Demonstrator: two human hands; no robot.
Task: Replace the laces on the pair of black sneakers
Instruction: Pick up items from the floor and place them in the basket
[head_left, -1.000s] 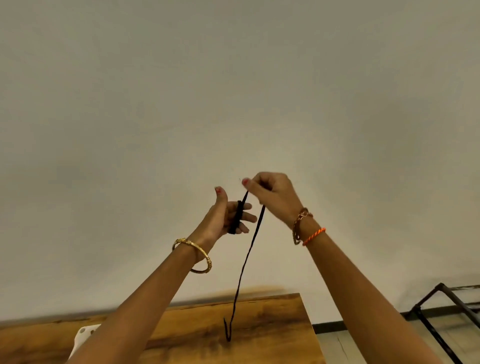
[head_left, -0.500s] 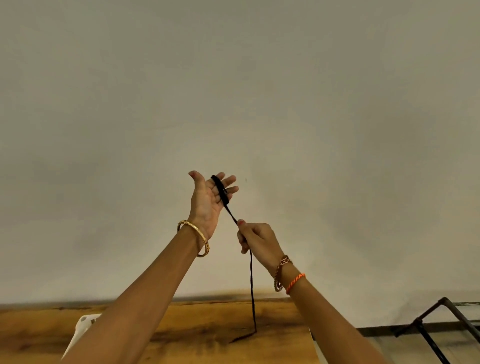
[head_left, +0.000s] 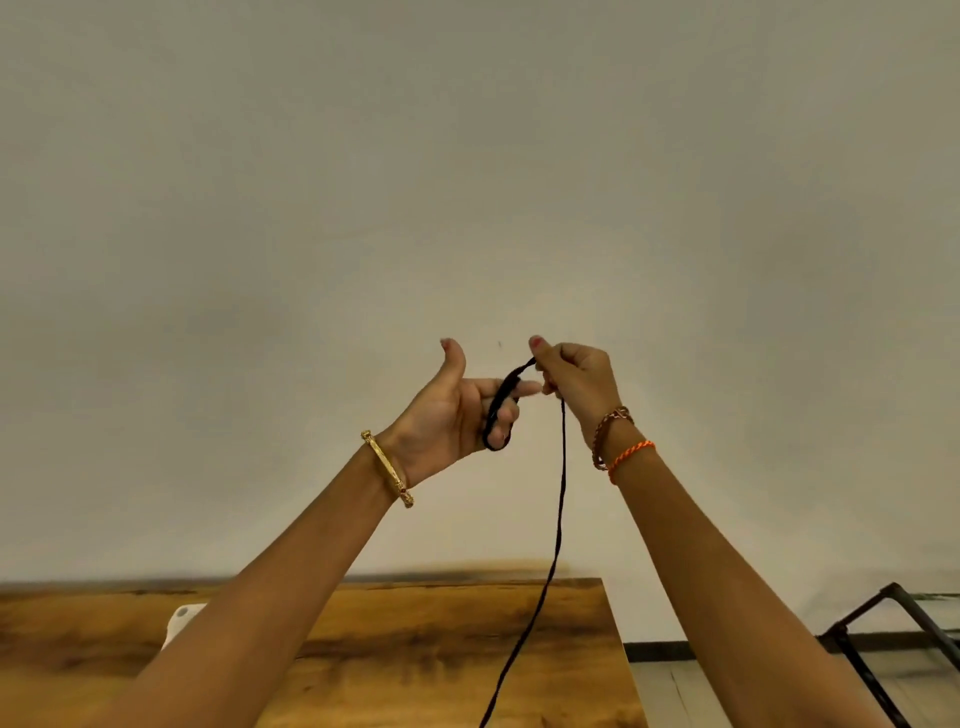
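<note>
Both hands are raised in front of a plain wall. My left hand (head_left: 447, 410) has its thumb up and its fingers stretched to the right, with a black lace (head_left: 561, 493) wound in a coil round them. My right hand (head_left: 582, 379) is just right of the coil, a little above it, and pinches the lace between thumb and curled fingers. From that pinch the free length hangs straight down past the wooden table (head_left: 415, 649) and leaves the bottom of the frame. No sneakers are in view.
A white object (head_left: 179, 621) lies on the table, partly hidden behind my left forearm. A black metal frame (head_left: 872, 623) stands on the floor at the lower right. The table's right edge ends near the middle of the view.
My right hand has swung from below the left hand up to beside its fingertips, carrying the lace over the coil. My left hand has tipped so that its fingers point right.
</note>
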